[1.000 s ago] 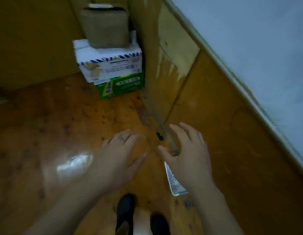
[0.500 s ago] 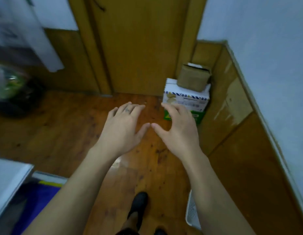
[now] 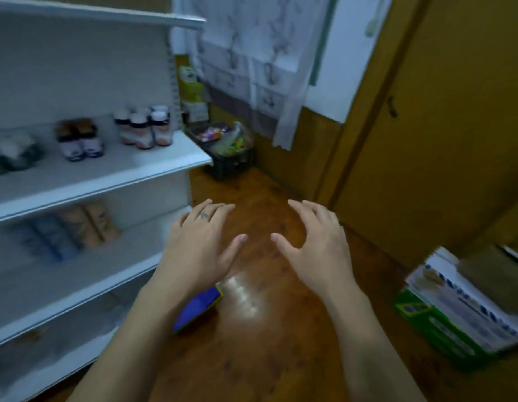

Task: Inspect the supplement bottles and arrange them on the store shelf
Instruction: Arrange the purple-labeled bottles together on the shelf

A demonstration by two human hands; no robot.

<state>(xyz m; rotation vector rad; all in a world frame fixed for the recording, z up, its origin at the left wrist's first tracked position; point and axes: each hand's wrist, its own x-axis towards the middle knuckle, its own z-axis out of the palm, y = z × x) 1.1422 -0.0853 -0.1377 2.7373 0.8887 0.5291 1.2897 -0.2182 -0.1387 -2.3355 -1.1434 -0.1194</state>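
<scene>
A head-worn camera looks down at a person's two bare forearms reaching out over a glossy wooden floor [image 3: 266, 343]. The left hand [image 3: 199, 248] and the right hand [image 3: 315, 248] hover side by side, palms down. Their fingers are spread and relaxed, and the thumbs point toward each other without touching. Neither hand grasps anything.

To the left stands a white store shelf [image 3: 112, 177] with several boards. On its middle board, near the right end, a cluster of supplement bottles [image 3: 144, 129] with white caps stands upright. Left of them sits a pair of brown-capped bottles [image 3: 79, 142]. At the far left edge are a few more containers [image 3: 14, 153], too blurred to make out. The board below carries blue and tan packages [image 3: 69, 232] (also blurred).

On the floor, partly hidden under the left forearm, lies a blue box [image 3: 199, 307]. At the far right a white-and-green carton [image 3: 454, 320] appears tilted in the frame. Beyond the shelf's end, a black crate [image 3: 228, 161] of colourful items rests on the floor below a pale curtain [image 3: 260, 53]. A wooden door [image 3: 440, 126] fills the upper right.
</scene>
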